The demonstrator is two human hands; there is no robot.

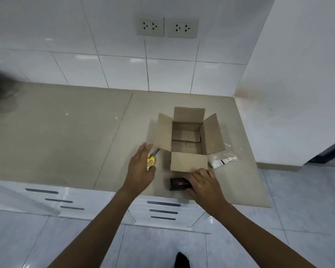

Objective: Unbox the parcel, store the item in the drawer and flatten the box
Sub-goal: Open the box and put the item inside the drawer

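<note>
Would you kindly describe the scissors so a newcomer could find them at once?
Start at the open cardboard box on the countertop. Just off its left flap, under the left hand, lie the scissors; their bright yellow handles are the only vivid colour there.

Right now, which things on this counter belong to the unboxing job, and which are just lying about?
Job:
cardboard box, open and empty
small black box, gripped by right hand
drawers under the counter
yellow-handled scissors, under left hand

Lying about:
clear plastic wrapper
wall sockets
</note>
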